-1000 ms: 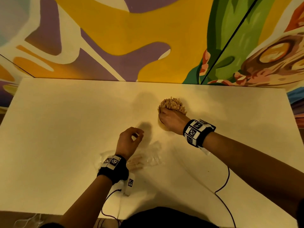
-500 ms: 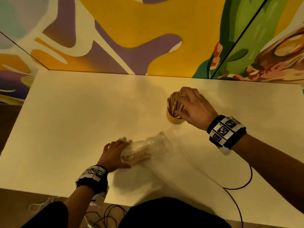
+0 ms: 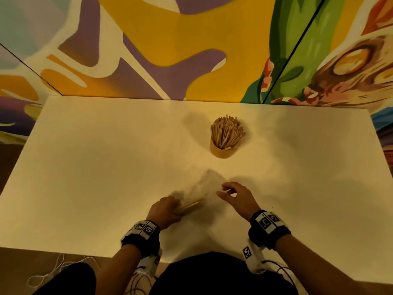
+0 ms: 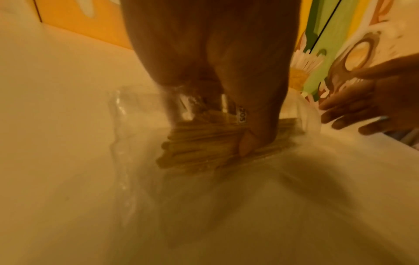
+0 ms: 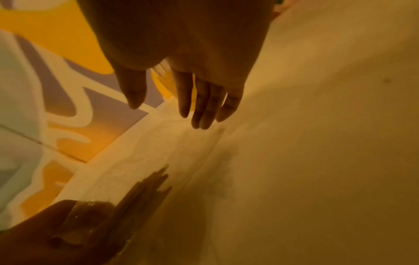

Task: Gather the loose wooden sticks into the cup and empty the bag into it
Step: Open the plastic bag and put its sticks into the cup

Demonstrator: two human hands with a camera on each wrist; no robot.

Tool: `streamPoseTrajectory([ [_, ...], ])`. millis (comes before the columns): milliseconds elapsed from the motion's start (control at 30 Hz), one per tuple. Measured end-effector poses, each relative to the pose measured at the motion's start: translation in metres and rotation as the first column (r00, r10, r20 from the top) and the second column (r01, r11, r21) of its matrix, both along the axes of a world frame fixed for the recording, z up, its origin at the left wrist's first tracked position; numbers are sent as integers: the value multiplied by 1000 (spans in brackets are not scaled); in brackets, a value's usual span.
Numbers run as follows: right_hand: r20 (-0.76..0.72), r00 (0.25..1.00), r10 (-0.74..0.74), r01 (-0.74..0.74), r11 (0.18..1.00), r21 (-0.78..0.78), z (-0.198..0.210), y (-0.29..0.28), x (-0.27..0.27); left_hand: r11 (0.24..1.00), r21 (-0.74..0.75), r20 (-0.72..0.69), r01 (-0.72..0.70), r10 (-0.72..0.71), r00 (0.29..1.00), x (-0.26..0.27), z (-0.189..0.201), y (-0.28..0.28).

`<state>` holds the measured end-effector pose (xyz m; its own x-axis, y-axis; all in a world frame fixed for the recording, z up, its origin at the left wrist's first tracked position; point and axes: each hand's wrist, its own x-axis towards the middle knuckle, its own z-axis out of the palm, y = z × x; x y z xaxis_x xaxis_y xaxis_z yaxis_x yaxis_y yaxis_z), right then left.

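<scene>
A yellow cup stands upright mid-table, packed with wooden sticks that fan out above its rim. Nearer me lies a clear plastic bag with a bundle of sticks inside. My left hand grips the bag's near end around the bundle, thumb pressed across the sticks. My right hand hovers at the bag's right side, fingers straight and apart from the plastic, holding nothing. The cup stands well beyond both hands.
The white table ends at a painted wall behind the cup. Cables hang from my wristbands over the near table edge. White cord lies on the floor at lower left.
My right hand let go of the sticks in the cup and came back toward me beside the bag. My left hand dropped onto the bag and closed around its stick bundle.
</scene>
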<state>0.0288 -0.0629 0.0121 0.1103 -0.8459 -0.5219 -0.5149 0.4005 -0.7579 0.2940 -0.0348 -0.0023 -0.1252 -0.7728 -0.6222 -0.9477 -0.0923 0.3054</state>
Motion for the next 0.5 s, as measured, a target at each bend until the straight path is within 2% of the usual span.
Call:
streamPoseTrajectory([
  [100, 12, 1000, -4, 4, 1000, -4, 1, 1, 6, 999, -2, -54, -32, 32, 998, -5, 4, 3],
  [200, -33, 999, 29, -31, 996, -79, 5, -7, 9, 999, 29, -131, -37, 41, 991, -5, 7, 3],
  [267, -47, 999, 5, -8, 998, -57, 7, -15, 7, 999, 32, -183, -35, 41, 982, -6, 11, 3],
  [367, 66, 998, -3, 1, 1000, 22, 9, -24, 3, 998, 19, -257, -55, 58, 965, -5, 15, 4],
  [500, 191, 981, 16, 12, 990, -144, 37, -27, 2, 988, 90, -378, -127, 152, 913, 0, 20, 5],
])
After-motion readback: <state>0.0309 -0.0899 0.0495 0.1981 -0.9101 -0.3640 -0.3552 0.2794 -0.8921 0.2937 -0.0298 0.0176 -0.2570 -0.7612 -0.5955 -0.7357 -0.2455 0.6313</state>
